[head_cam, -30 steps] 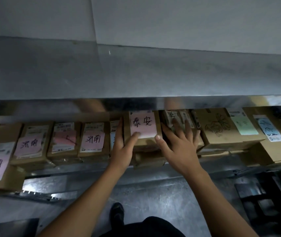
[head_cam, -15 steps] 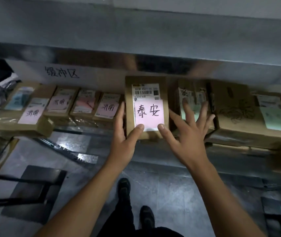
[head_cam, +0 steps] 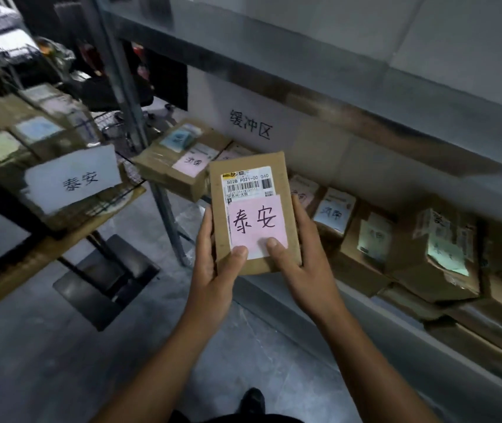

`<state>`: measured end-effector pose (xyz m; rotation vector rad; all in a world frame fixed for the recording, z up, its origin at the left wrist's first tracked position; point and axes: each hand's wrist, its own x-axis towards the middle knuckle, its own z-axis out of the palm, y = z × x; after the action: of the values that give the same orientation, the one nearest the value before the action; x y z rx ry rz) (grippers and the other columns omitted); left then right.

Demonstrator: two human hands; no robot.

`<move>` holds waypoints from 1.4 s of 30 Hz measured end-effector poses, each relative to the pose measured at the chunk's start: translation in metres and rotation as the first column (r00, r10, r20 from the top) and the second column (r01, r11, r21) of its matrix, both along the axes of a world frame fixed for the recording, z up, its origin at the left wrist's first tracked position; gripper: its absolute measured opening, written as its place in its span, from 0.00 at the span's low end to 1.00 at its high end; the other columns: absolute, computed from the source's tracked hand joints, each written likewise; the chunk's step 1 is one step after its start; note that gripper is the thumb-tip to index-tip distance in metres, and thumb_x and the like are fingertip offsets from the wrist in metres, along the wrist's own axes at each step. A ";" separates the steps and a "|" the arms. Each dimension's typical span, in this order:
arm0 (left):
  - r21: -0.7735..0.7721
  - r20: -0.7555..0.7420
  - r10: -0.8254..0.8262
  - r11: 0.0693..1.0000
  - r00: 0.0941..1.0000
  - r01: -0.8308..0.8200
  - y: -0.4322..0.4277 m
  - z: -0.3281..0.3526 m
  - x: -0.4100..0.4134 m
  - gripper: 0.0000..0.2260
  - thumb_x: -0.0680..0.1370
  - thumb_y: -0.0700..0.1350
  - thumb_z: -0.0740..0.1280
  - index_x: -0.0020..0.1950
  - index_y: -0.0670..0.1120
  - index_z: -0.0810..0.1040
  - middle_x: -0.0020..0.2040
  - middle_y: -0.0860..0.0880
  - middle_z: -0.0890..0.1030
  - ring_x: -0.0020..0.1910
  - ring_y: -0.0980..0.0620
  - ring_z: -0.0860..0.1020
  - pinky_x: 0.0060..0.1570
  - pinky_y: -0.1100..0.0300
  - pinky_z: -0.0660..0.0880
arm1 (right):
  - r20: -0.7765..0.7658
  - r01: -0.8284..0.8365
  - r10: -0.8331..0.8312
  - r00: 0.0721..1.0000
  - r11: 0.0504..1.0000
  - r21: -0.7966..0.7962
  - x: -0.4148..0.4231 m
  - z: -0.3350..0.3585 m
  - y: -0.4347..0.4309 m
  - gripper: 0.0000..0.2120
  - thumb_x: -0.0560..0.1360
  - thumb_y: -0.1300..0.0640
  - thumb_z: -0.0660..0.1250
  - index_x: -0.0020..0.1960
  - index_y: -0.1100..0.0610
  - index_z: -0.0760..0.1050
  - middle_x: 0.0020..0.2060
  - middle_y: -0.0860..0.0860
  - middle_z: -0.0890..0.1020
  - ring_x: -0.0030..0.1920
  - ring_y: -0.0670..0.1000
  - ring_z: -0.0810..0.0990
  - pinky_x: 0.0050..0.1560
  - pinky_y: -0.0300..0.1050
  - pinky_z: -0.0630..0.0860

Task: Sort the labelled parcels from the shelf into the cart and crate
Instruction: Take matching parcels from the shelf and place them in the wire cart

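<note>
Head view: the cardboard parcel [head_cam: 254, 166] is held in mid-air in front of the person, clear of the shelf [head_cam: 365, 117], with its labelled face towards the camera.
Label: a pink slip [head_cam: 255, 224] handwritten 泰安 sits below a printed barcode sticker [head_cam: 246, 183].
Long axis: it runs away from the person, with the far end leaning slightly left.
Hands: the left hand [head_cam: 213, 270] grips the left long edge and the right hand [head_cam: 307, 270] the right one. Both thumbs press on the lower face.
Matching sign: a white sign [head_cam: 74, 178] with the same 泰安 hangs on the wire cart [head_cam: 121, 193], which is probably the destination.
Direction: the sign lies left of the parcel and well apart from it, with a steel upright [head_cam: 164, 209] between them.
Nearer hand: the left.
Shelf side: the other parcels [head_cam: 374, 239] lie in a row to the right, beyond the right hand.
</note>
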<state>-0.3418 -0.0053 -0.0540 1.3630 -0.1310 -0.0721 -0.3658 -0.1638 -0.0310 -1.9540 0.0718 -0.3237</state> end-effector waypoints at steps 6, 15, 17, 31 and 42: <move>-0.009 0.001 0.136 0.991 0.991 -0.136 0.110 0.009 0.022 0.32 0.82 0.40 0.68 0.80 0.62 0.58 0.71 0.58 0.76 0.66 0.63 0.77 0.57 0.68 0.76 | -0.015 -0.167 0.167 0.986 0.986 0.022 0.045 0.008 0.106 0.37 0.79 0.39 0.67 0.82 0.42 0.55 0.77 0.40 0.68 0.76 0.44 0.67 0.75 0.58 0.68; -0.039 0.020 0.377 0.926 0.926 -0.376 0.286 0.013 0.044 0.34 0.82 0.42 0.67 0.82 0.61 0.56 0.74 0.57 0.74 0.66 0.64 0.77 0.56 0.69 0.76 | -0.048 -0.425 0.435 0.899 0.895 0.136 0.101 0.028 0.291 0.36 0.79 0.47 0.71 0.82 0.42 0.57 0.71 0.40 0.76 0.69 0.43 0.77 0.68 0.54 0.77; -0.027 0.028 0.433 0.901 0.901 -0.433 0.319 0.012 0.042 0.33 0.81 0.48 0.70 0.80 0.64 0.57 0.76 0.56 0.73 0.68 0.62 0.76 0.60 0.65 0.77 | -0.066 -0.467 0.481 0.874 0.870 0.158 0.108 0.030 0.326 0.35 0.78 0.44 0.71 0.80 0.37 0.58 0.70 0.39 0.76 0.68 0.44 0.77 0.67 0.54 0.77; 0.023 0.036 0.514 0.857 0.857 -0.515 0.404 0.012 0.067 0.35 0.74 0.63 0.69 0.76 0.77 0.56 0.77 0.58 0.68 0.72 0.58 0.72 0.70 0.46 0.74 | -0.112 -0.513 0.562 0.820 0.806 0.295 0.159 0.042 0.418 0.28 0.79 0.44 0.70 0.74 0.28 0.64 0.66 0.44 0.80 0.61 0.51 0.83 0.60 0.59 0.82; 0.160 0.118 0.538 0.819 0.835 -0.551 0.431 0.047 0.180 0.25 0.79 0.70 0.61 0.75 0.76 0.59 0.78 0.69 0.59 0.75 0.69 0.61 0.70 0.57 0.64 | -0.095 -0.516 0.539 0.837 0.835 0.191 0.322 0.074 0.391 0.25 0.81 0.45 0.67 0.69 0.21 0.64 0.72 0.46 0.73 0.61 0.53 0.83 0.58 0.57 0.83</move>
<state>-0.1616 0.4252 -0.0073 1.5480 0.2224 0.4587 -0.0442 0.2271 0.0431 -1.7516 -0.3403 0.1909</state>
